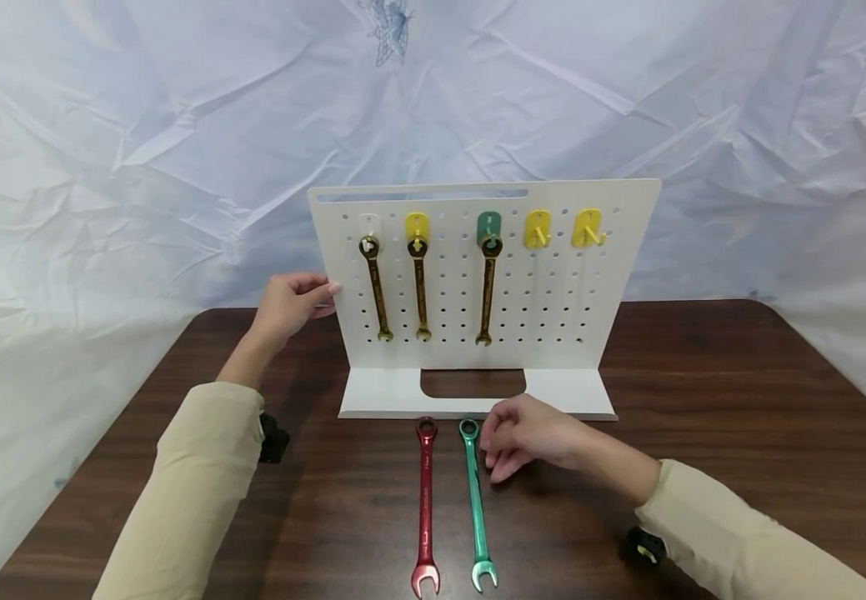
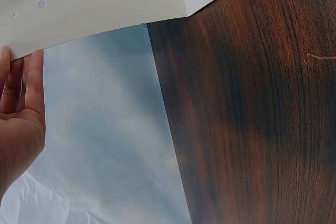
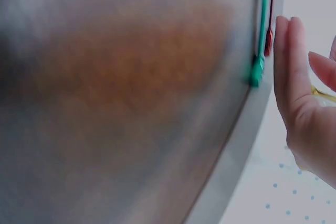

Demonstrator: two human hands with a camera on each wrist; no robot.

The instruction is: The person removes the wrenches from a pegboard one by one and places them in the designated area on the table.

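Observation:
At its left edge, my left hand (image 1: 290, 304) grips a white pegboard (image 1: 395, 358), thumb in front and fingers behind. The left wrist view shows the same hand (image 2: 21, 124) at the edge of the board (image 2: 126, 9). My right hand (image 1: 530, 433) hovers by the ring end of a green combination wrench (image 1: 476, 500), fingers loosely bent, holding nothing. A red combination wrench (image 1: 426, 500) lies left of the green one, both on the table with open ends toward me. In the right wrist view, the hand (image 3: 304, 103) is near the green wrench (image 3: 264, 19).
Three gold wrenches hang on the board: one (image 1: 377, 292) on a white hook, one (image 1: 421, 292) on a yellow hook, one (image 1: 488, 296) on a green hook. Two more yellow hooks (image 1: 538, 229) sit farther right. The dark wooden table (image 1: 703, 375) meets a pale cloth backdrop (image 1: 215, 167).

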